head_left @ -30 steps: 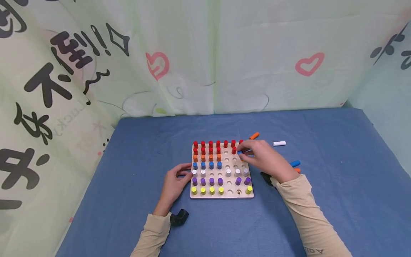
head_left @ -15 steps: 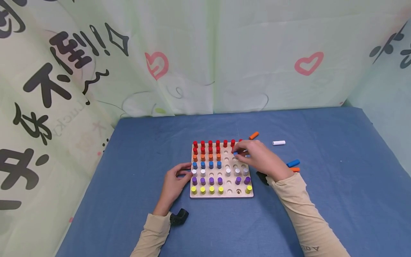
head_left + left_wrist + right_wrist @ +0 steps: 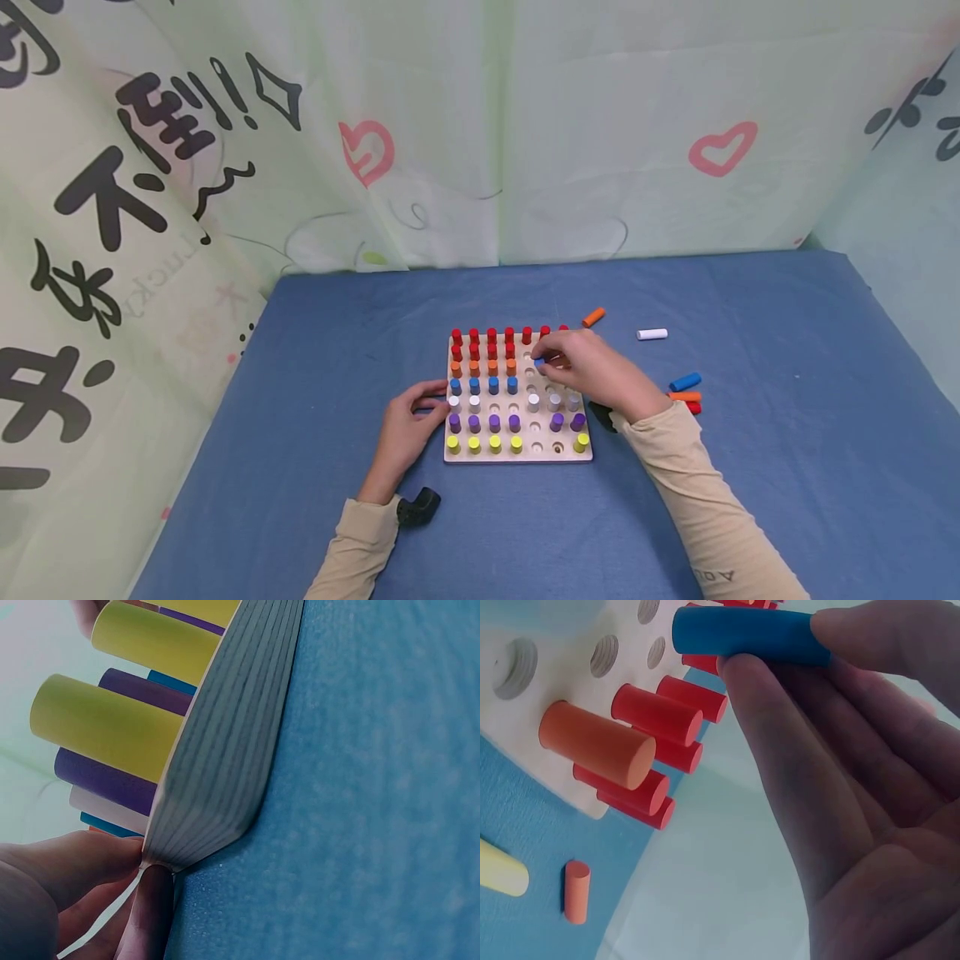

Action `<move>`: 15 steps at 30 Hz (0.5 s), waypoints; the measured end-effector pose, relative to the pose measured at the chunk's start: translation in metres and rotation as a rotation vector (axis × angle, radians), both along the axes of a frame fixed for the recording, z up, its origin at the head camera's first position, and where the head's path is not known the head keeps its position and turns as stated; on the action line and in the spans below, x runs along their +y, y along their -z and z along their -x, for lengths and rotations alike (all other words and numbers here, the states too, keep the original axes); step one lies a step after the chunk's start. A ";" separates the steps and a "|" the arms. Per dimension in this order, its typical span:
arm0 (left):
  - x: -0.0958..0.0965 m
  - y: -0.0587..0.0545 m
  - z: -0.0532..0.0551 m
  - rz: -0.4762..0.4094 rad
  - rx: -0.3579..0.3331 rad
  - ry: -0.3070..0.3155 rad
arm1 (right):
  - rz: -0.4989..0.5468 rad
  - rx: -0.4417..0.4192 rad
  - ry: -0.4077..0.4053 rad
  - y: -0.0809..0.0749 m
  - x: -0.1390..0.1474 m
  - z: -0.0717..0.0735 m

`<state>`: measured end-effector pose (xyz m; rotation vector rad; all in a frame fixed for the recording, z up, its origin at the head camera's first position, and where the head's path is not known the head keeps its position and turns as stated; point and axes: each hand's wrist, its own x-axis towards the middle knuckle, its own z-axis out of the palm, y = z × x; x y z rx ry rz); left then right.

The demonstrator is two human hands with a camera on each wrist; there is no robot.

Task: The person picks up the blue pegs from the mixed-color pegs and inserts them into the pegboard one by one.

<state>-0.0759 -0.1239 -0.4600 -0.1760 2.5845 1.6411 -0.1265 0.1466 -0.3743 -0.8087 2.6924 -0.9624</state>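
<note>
A wooden pegboard lies on the blue-covered table, with rows of red, orange, blue, white, purple and yellow pegs. At its left edge my left hand grips the board between thumb and a finger, close to a corner; the left wrist view shows the board's layered side. My right hand pinches a blue peg between thumb and fingers above the board. That peg lies roughly level with the board's holes in the right wrist view, apart from them. Part of the board's upper right is hidden under the right hand.
Loose pegs lie right of and behind the board: an orange peg, a white peg, a blue peg, another orange peg and a red peg. A printed curtain hangs behind the table.
My right hand has moved left over the board with the blue peg. A loose red peg now shows beside the right sleeve. The left hand and board have stayed put.
</note>
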 end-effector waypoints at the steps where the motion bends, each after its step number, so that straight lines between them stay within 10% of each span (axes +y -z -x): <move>1: 0.000 0.000 0.000 0.000 -0.001 0.000 | 0.001 0.001 -0.005 0.000 -0.001 0.000; 15: 0.000 0.001 0.000 -0.007 -0.001 0.002 | -0.011 -0.035 -0.003 0.003 -0.008 0.000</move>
